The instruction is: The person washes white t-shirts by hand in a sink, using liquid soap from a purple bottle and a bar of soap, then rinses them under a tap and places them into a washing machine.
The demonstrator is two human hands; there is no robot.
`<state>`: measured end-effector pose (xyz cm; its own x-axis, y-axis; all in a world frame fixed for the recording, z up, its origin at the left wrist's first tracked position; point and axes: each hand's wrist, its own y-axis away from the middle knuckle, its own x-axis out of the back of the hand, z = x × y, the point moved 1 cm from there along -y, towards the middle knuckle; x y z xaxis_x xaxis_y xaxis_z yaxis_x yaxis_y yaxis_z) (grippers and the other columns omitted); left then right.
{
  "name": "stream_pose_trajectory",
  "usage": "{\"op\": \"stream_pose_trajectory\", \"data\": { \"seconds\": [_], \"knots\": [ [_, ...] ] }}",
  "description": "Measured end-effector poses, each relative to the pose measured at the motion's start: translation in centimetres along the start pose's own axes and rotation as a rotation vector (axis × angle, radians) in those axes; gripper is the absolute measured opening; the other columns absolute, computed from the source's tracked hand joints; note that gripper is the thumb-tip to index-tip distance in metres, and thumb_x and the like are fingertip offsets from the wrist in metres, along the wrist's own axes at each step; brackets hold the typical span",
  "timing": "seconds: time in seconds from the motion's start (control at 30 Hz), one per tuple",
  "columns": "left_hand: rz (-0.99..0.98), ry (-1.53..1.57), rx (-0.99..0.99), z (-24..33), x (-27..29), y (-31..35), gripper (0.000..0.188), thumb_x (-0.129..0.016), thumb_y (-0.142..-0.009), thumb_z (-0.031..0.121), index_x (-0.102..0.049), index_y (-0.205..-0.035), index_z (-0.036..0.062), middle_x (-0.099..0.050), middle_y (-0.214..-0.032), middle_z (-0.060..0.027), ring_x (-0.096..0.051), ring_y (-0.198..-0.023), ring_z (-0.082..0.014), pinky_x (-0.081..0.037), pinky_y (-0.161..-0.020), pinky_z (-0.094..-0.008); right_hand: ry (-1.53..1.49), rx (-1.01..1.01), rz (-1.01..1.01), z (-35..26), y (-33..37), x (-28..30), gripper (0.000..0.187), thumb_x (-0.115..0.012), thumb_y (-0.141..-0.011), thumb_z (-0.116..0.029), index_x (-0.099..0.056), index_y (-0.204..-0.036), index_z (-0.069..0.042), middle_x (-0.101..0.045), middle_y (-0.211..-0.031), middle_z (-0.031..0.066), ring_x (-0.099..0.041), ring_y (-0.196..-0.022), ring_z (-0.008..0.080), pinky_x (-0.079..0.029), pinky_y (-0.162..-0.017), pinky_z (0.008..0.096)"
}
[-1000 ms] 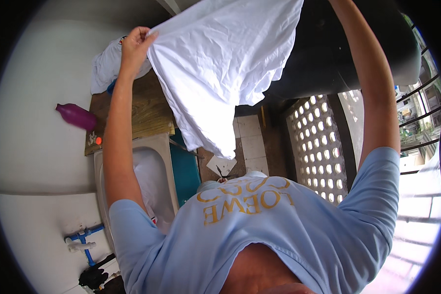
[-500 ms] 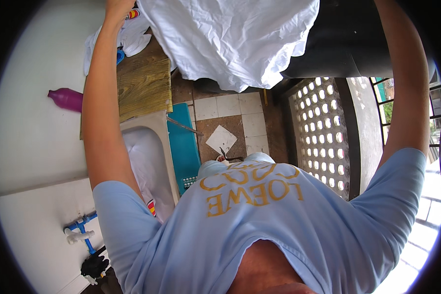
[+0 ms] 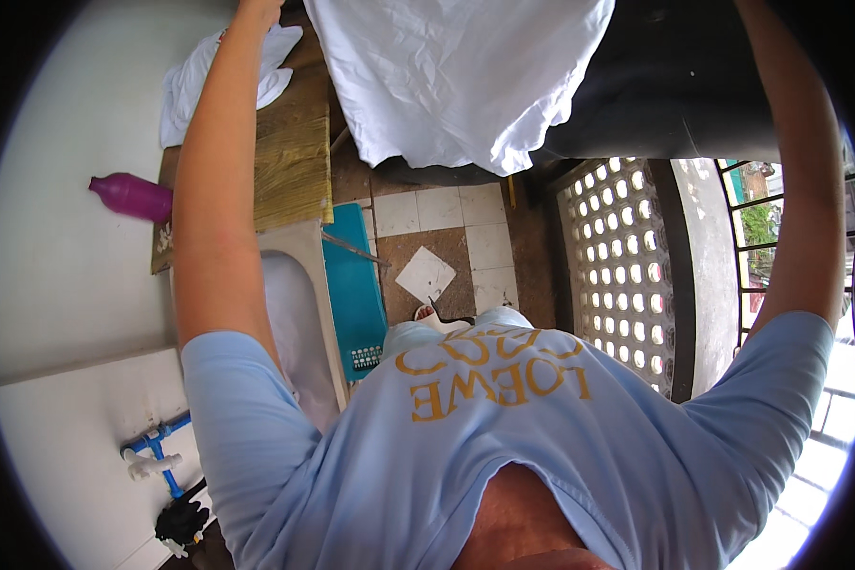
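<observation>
A large white cloth (image 3: 465,85), wrinkled and with its lower edge hanging loose, is spread out in front of me at the top of the view. Both my arms reach up on either side of it. Only the lower part of my left hand (image 3: 261,9) shows, at the top edge just left of the cloth; its fingers are cut off. My right forearm (image 3: 793,95) runs out of the top right, so the right hand is out of sight. What grips the cloth's upper part cannot be seen.
Left, white fabric (image 3: 195,90) lies on a wood-patterned board (image 3: 294,157) beside a purple bottle (image 3: 133,197). A pale sink (image 3: 325,313) holds more white fabric. Below stands a teal container (image 3: 351,275). A large black container (image 3: 665,85) is at right, near a perforated block wall (image 3: 622,275).
The cloth's lower edge has risen slightly and its left edge has shifted right. My left arm has moved a little right, and my right arm has shifted slightly outward.
</observation>
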<state>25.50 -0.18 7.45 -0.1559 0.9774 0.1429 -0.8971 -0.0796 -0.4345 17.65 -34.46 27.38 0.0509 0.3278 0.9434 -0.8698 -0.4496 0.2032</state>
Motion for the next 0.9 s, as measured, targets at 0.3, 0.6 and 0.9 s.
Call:
{"op": "stream_pose_trajectory", "data": {
  "seconds": [0.3,0.6,0.9],
  "knots": [
    [0.003,-0.295,-0.628,2.0,-16.0,19.2,0.084,-0.083,-0.068,0.04,-0.038,-0.127,0.0026,-0.051,-0.108,-0.0152,-0.053,-0.096,-0.0263,-0.047,-0.082,-0.0374,-1.46,0.205,0.271,0.0,-5.8,-3.4,0.039,-0.063,-0.09,-0.028,-0.06,-0.11,0.005,-0.066,-0.105,0.014,-0.066,-0.094,0.0253,-0.053,-0.087,0.0397],
    [-0.148,0.092,0.021,-4.7,-6.1,13.3,0.023,-0.069,-0.087,0.018,-0.061,-0.102,0.0025,-0.066,-0.09,-0.0022,-0.057,-0.074,-0.0092,-0.047,-0.065,-0.0248,-1.239,-0.021,0.661,0.8,-3.2,-3.9,0.047,-0.061,-0.091,-0.039,-0.062,-0.11,0.003,-0.065,-0.103,0.0144,-0.064,-0.095,0.0254,-0.051,-0.081,0.0382],
    [0.143,-0.239,-0.493,0.9,-14.2,18.1,0.05,-0.074,-0.077,0.016,-0.049,-0.118,0.0018,-0.059,-0.093,-0.0146,-0.061,-0.08,-0.026,-0.051,-0.072,-0.0336,-1.918,0.495,0.307,1.2,-2.2,-5.1,0.024,-0.056,-0.094,-0.024,-0.062,-0.094,-0.001,-0.068,-0.085,0.0086,-0.067,-0.075,0.0186,-0.057,-0.071,0.0368]
  ]
}}
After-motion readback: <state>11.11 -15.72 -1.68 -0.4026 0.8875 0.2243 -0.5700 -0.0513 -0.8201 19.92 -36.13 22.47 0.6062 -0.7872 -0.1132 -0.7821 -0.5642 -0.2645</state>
